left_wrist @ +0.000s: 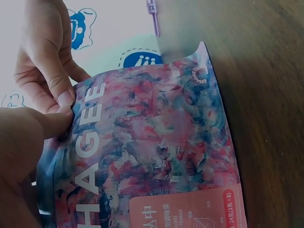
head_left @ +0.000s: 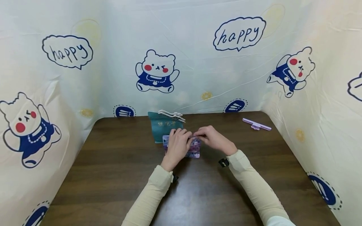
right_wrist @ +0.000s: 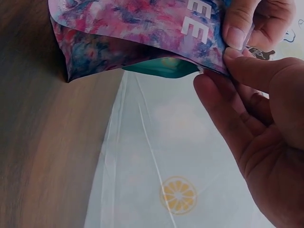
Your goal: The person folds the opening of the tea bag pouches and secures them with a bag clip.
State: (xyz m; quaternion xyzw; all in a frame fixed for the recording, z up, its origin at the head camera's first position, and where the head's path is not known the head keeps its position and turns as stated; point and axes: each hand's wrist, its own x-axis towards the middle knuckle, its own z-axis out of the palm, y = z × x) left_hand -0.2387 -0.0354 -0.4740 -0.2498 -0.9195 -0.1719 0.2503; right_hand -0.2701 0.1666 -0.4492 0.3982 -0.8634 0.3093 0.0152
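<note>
A tea pouch (head_left: 193, 151) in mottled pink, purple and blue stands on the table in front of me. Large white letters run along its upper part, seen close up on the pouch (left_wrist: 142, 123) in the left wrist view. My left hand (head_left: 178, 143) grips its top edge, fingers over the back, thumb in front. With thumb and fingers my right hand (head_left: 213, 138) pinches the same edge near the right corner. Both hands meet closely at the pouch (right_wrist: 128, 19) in the right wrist view. Whether its top is sealed cannot be told.
Behind the pouch stands a teal pouch (head_left: 162, 125) with white clips (head_left: 171, 115) across its top. A purple sealing clip (head_left: 256, 124) lies at the table's back right. Printed cloth (head_left: 198, 69) walls in the dark wooden table (head_left: 118, 175).
</note>
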